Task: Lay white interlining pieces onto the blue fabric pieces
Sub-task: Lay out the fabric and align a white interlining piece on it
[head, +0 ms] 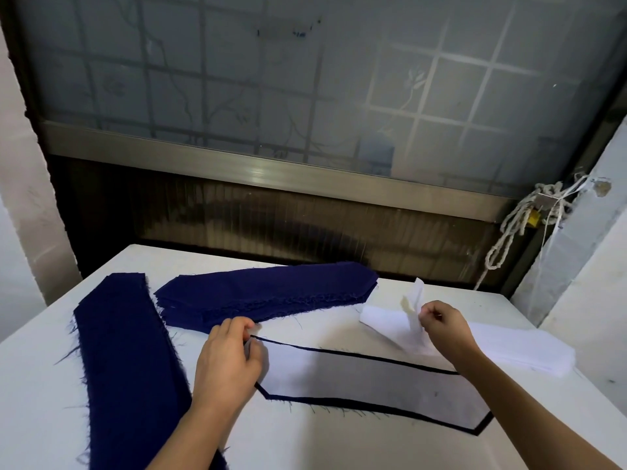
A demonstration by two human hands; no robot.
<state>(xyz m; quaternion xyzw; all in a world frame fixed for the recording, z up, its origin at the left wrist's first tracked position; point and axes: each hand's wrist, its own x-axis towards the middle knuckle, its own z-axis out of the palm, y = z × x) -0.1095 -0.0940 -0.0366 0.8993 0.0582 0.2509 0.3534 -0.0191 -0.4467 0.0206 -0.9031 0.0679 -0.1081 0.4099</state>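
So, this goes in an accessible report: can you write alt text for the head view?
The left hand pinches the end of an interlining-covered blue piece while the right hand lifts a sheet off the white interlining stack; more blue pieces lie left.

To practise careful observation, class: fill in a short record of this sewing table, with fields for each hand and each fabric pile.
Left hand: pinches the left end of the laid interlining
Right hand: pinches a loose interlining piece raised above the interlining stack
Blue piece: under the laid interlining, only its edge showing
Uncovered blue: far blue stack; long blue stack at left
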